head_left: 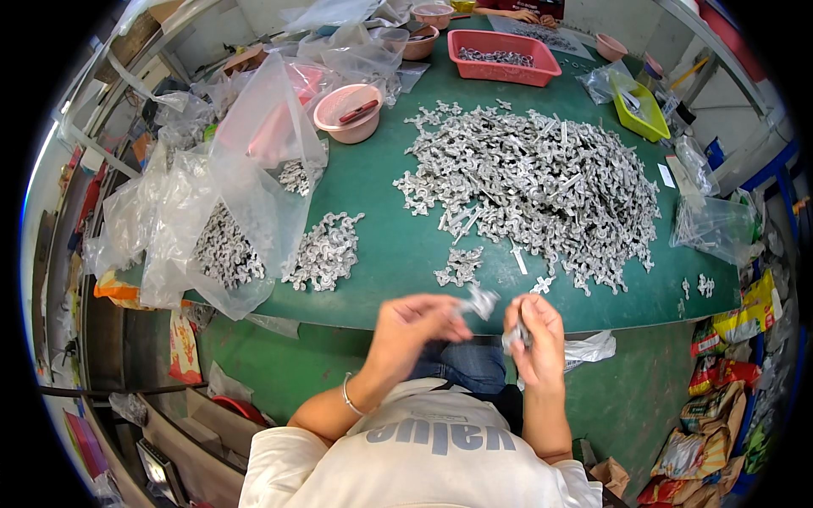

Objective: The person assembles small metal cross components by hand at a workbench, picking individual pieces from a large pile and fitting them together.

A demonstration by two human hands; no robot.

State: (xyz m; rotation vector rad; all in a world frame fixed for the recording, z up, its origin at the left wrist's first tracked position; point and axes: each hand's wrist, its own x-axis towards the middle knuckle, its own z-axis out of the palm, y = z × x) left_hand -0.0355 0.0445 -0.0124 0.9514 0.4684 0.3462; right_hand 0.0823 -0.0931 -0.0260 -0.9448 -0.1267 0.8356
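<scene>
My left hand (417, 328), with a bracelet at the wrist, is above the table's front edge, its fingers bent together. At its fingertips is a small silver-grey metal part (481, 303), smeared by motion. My right hand (539, 332) is closed, thumb against fingers, around a small grey metal piece (515, 337); its exact shape is partly hidden. Just beyond the hands lies a small cluster of lobed metal parts (460, 267). Behind it spreads a large heap of similar parts (542, 190). To the left is another pile (326, 252), next to a clear plastic bag (254, 182).
All this rests on a green table (373, 182). Toward the back are a pink bowl (347, 114) with a red-handled tool, a red tray (506, 59) of metal parts and a yellow-green basket (639, 108). Another person's hands (529, 15) are at the far end. Colourful sacks (720, 406) stand right.
</scene>
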